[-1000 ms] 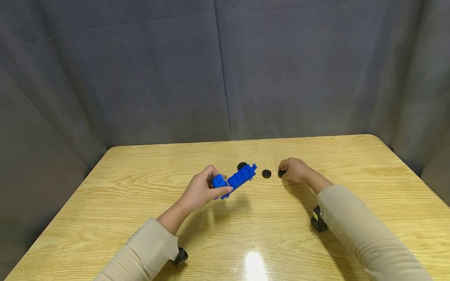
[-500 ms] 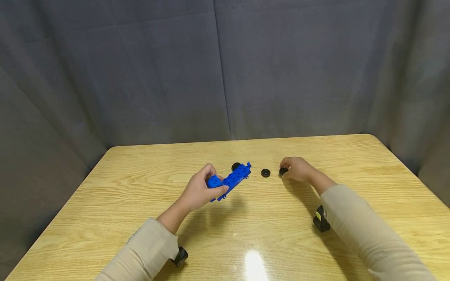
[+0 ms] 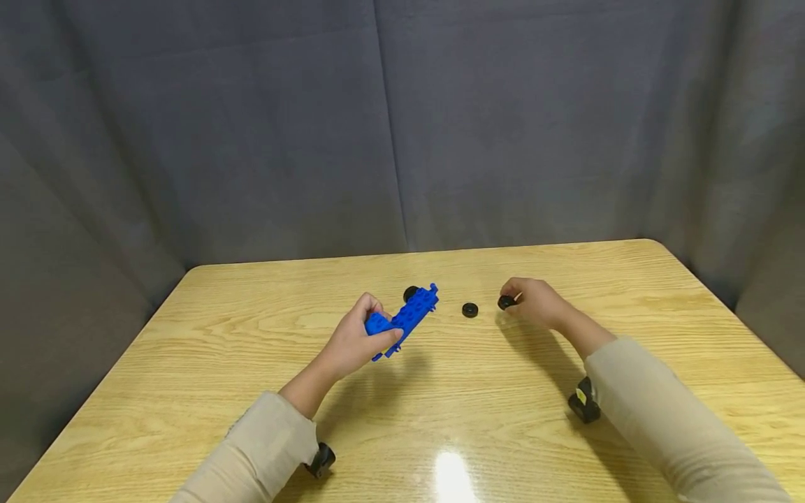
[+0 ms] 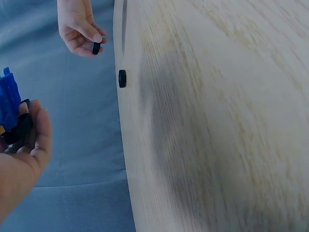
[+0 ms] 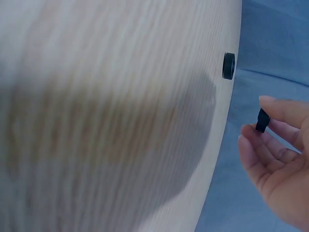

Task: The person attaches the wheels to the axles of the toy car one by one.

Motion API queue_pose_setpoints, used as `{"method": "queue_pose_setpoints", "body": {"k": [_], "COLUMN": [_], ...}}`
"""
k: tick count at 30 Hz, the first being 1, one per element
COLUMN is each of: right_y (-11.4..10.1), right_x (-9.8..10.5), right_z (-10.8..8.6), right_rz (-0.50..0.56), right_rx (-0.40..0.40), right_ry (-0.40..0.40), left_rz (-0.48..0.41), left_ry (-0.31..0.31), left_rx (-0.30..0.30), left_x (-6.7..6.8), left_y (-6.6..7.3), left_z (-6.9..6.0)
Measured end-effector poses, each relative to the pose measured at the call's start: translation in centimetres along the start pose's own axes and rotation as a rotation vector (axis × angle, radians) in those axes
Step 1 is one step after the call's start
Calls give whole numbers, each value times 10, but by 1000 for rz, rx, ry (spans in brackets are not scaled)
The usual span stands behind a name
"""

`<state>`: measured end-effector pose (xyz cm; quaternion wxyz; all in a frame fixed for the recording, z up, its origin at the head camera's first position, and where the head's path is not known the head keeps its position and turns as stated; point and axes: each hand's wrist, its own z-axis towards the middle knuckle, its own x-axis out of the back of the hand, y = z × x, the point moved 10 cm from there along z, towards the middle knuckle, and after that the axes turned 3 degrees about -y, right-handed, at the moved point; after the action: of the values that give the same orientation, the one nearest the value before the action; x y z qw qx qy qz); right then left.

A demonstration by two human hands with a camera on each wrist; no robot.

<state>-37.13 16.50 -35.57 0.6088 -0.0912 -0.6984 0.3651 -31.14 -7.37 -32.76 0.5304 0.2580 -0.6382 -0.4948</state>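
Note:
A blue studded toy chassis (image 3: 411,314) is gripped at its near end by my left hand (image 3: 355,342), held above the table and slanting up to the right. In the left wrist view black wheels (image 4: 20,128) show beside the blue piece (image 4: 8,99), against the left hand's fingers. My right hand (image 3: 537,304) pinches a small black wheel (image 3: 506,302) between thumb and fingers; the right wrist view shows this wheel (image 5: 262,120) raised off the table. Between the hands, another black wheel (image 3: 469,309) lies on the tabletop.
The wooden table (image 3: 440,391) reaches back to a grey curtain (image 3: 302,140). A black wrist camera hangs under each sleeve, the left one (image 3: 321,460) low near the table's front and the right one (image 3: 585,402) farther right.
The left hand has shifted slightly left with the blue chassis, whose far end tilts up more. The right hand has lifted its wheel off the table.

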Motion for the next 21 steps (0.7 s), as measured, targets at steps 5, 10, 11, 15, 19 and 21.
{"method": "queue_pose_setpoints", "body": {"k": [5,10,11,15,19,21], "right_y": [-5,-16,-18,-25,-32,-34], "right_x": [-2,0,0,1,1,1], "right_z": [-4,-6,-7,-10,-12,-13], "right_rz": [31,39,41,58,74,75], "right_rx": [-8,21,30,62,77,81], "right_ry": [2,16,19,30,41,45], "left_rz": [-8,-34,-39,-41,-65,-74], "left_ry": [-13,-30,-36,-44,-51,-60], "left_rx": [15,-8,-11,3,35,46], "left_x": [-1,-2,-3,-3,-1,-1], "left_y": [-4,-2,-2,-3,-6,-8], "left_z": [0,0,0,0,-1,-2]}}
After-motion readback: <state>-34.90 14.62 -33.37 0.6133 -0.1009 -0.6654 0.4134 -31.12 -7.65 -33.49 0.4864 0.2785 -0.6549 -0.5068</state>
